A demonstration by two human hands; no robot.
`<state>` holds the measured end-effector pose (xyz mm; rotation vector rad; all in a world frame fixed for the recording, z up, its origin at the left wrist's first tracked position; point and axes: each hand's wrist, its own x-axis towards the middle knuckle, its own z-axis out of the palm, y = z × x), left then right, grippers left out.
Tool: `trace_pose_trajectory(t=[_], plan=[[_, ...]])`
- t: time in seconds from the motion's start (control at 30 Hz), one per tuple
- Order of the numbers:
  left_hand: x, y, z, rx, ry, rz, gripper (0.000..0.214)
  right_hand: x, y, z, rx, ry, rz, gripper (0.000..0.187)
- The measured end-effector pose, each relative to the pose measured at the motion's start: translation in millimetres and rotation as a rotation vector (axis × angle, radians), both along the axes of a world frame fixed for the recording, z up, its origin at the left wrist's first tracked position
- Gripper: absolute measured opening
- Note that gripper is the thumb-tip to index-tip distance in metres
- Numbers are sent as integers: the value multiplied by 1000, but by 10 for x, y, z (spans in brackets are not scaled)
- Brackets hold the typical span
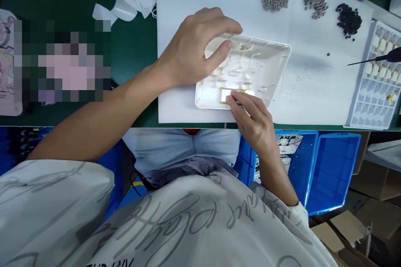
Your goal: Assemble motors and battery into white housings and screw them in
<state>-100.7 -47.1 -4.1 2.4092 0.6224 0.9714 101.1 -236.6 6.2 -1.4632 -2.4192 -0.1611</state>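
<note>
Here the ribbed white plastic casing (pixel 250 66) lies hollow side up; the left hand (pixel 191 46) grasps its rim, the right hand (pixel 250 121) seems pinching a small yellow-edged insert (pixel 224 96).

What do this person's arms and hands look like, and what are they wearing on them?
The left hand and right hand are bare and ungloved, as are the forearms. The left sleeve and right sleeve belong to a loose off-white shirt printed with large grey cursive lettering.
</note>
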Motion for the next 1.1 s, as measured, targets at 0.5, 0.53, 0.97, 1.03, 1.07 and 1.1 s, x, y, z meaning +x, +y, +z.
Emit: trace_pose_trajectory(t=[0.5,0.53,0.97,1.03,1.07,1.1], plan=[[6,-2,-4,-19,-26,6,35,34,6,-10,-124,99,-13,63],[6,4,-5,-23,-25,0,34,37,4,-26,-128,101,-21,62],[105,40,-123,-28,-39,48,32,51,37,-123,-9,30,-5,54],[125,16,-137,3,-53,61,32,66,54,-76,-2,11,27,55],[132,2,-135,6,-51,64,32,74,64,-53,0,0,44,55],[138,-11,-127,-3,-41,69,33,83,72,-34,-3,-14,57,56]])
